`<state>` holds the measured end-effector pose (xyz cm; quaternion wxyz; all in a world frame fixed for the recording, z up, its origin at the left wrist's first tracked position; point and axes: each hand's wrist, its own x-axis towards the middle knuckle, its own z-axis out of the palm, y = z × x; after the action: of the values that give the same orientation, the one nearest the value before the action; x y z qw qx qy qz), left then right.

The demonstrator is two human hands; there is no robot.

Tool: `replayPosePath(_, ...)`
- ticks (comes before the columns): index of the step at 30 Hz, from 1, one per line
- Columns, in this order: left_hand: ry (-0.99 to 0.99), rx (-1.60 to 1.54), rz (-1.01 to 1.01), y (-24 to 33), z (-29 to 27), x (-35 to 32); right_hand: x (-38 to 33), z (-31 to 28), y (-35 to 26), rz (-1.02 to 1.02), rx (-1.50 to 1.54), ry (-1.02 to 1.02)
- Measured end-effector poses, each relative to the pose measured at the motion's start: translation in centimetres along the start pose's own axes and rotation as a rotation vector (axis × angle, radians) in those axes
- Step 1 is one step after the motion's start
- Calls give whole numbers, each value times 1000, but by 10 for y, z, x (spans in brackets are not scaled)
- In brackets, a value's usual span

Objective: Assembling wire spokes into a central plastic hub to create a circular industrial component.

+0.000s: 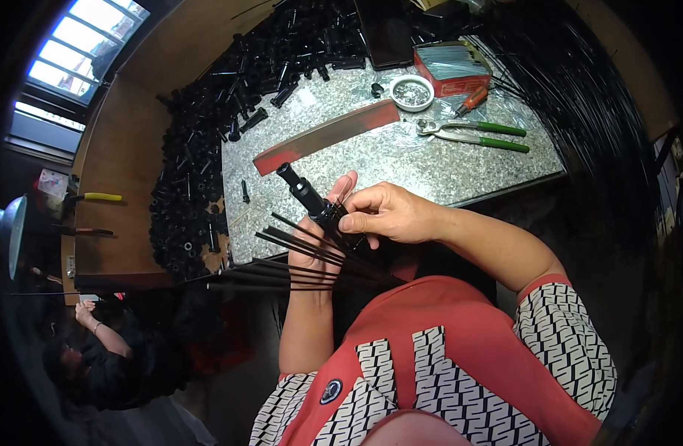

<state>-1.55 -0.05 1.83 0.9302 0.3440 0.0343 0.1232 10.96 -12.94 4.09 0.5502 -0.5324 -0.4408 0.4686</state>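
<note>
In front of my red apron, a black umbrella frame tilts up to the left, its ribbed plastic cylinder (306, 195) uppermost. Several thin black ribs (282, 241) fan out from below the cylinder toward the lower left. My left hand (310, 249) is closed round the frame from behind, partly hidden by the ribs. At the cylinder's lower end my right hand (387, 213) pinches with thumb and forefinger. A fine wire loop (347, 192) stands up beside these fingers; my right hand seems to grip it, though the pinch point itself is hidden.
On the speckled stone tabletop (312, 175) lie a long reddish bar (327, 136), green-handled pincers (475, 136) and an orange-handled tool (472, 100). Behind stand a white dish (412, 93) and a red box of wires (451, 70). Black plastic parts (200, 141) heap leftward. Another person (111, 349) works lower left.
</note>
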Motion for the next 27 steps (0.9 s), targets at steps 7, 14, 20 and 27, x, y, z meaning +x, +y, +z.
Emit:
replayPosePath(7,-75,-99,120,-6,-3,-1,2,4,3,-7,20,22)
replayPosePath(14,-34,-144,135,-4,-10,-8,2,8,0,7,28,-15)
replayPosePath(20,-95,-152,50,2,-9,-11,4,9,2,12,30,-48)
replayPosePath(27,-224,-64,-1,13,-10,-9,6,19,-10,-59,-38,-20)
